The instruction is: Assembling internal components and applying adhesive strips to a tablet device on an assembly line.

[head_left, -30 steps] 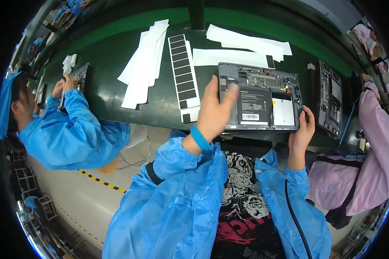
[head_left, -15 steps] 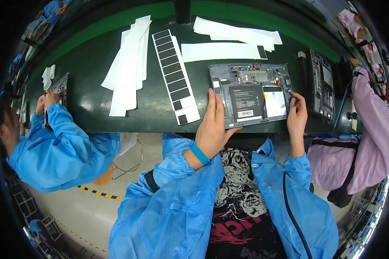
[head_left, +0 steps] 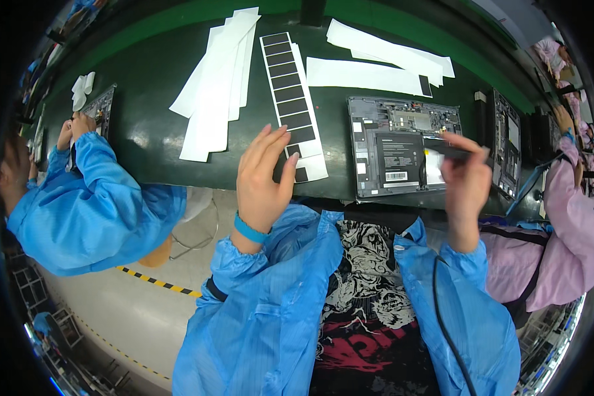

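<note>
My left hand [head_left: 263, 173] is over the lower part of a white backing strip [head_left: 315, 138] carrying black rectangular stickers [head_left: 292, 94], its fingers stretched out and its thumb apart. Between my right fingers is a slim black tool [head_left: 447, 149], too blurred for its kind to show. My right hand [head_left: 468, 178] is raised over the right side of an opened laptop base [head_left: 367, 173]. Inside that base lie a black battery [head_left: 398, 158] with a white label and a bare circuit board [head_left: 416, 121]. The hand and tool hide part of a white-covered area beside the battery.
White backing sheets [head_left: 212, 109] lie fanned at left, and more strips [head_left: 369, 74] lie at the back. Another opened laptop base [head_left: 506, 142] stands at right. A co-worker in blue [head_left: 99, 198] works at left; one in pink [head_left: 567, 211] sits at right.
Both hands have let go of the laptop base. My left hand has moved left to the sticker strip. My right hand now holds a black tool over the base. The whole view has shifted.
</note>
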The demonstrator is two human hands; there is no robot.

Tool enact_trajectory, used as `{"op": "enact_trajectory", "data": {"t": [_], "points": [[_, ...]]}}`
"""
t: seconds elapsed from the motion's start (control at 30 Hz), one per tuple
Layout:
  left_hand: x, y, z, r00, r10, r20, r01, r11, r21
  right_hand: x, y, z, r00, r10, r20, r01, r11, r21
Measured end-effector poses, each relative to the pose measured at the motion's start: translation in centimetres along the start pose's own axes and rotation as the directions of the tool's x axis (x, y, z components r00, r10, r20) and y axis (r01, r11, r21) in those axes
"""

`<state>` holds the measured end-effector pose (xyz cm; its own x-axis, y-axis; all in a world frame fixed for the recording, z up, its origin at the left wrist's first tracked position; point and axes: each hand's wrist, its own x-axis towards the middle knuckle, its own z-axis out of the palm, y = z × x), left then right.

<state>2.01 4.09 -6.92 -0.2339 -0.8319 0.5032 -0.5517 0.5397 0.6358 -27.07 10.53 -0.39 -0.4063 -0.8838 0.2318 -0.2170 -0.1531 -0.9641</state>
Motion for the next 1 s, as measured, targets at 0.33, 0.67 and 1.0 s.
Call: {"op": "enact_trajectory", "data": {"t": [0.33,0.67,1.0], "points": [[-1.0,-2.3,2.1,0.992,-0.095,0.079,0.092,0.995,0.034,2.7,2.6,13.3,0.847,0.185,0.498,-0.094,0.975,-0.202],[-0.5,-2.4,1.8,0.99,-0.111,0.082,0.113,0.993,-0.017,2.7,2.9,14.4,0.855,0.193,0.482,-0.036,0.948,-0.316],[-0.4,-2.5,1.8,0.99,-0.108,0.095,0.107,0.994,0.014,2.4,3.1,14.8,0.869,0.132,0.477,0.032,0.947,-0.32]]}}
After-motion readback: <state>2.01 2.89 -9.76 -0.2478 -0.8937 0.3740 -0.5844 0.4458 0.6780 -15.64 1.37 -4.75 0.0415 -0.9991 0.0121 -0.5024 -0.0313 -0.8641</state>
